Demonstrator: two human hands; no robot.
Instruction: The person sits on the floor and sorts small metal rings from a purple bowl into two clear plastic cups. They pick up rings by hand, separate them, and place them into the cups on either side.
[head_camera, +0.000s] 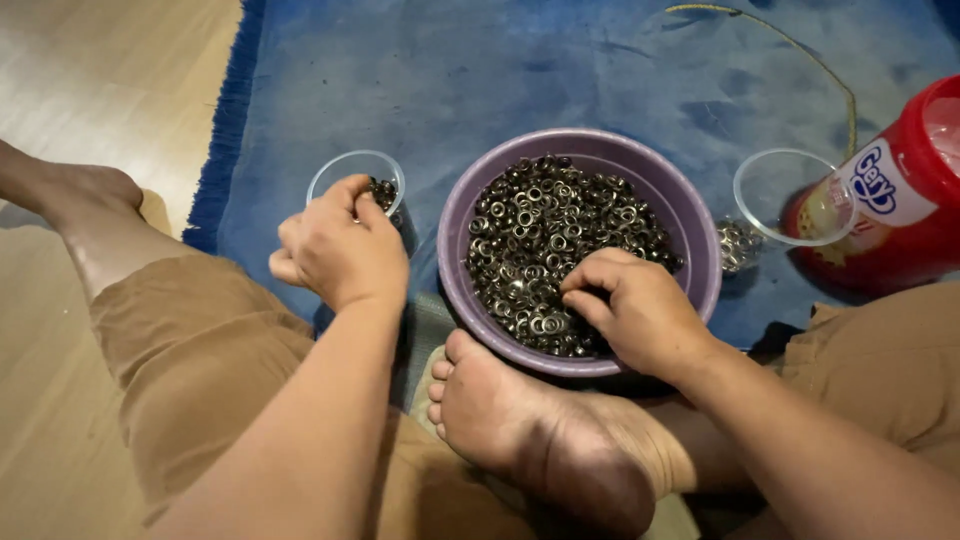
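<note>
While the right hand (640, 310) pinches among eyelets (545, 250) in the bowl (700, 240), braced against a foot (520, 420) near the rug's (500, 70) near edge, the left hand (340, 250) closes over the cup (345, 170), apparently steadying it for sorted pieces.

1 head view, looking steeply down, close.

Red jar (905, 200) cut off at right; right hand (635, 310) fingertips buried in eyelets (545, 235)

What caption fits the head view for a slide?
Seated person's right hand picks metal rings from a purple bowl; left hand over a clear cup.
</note>
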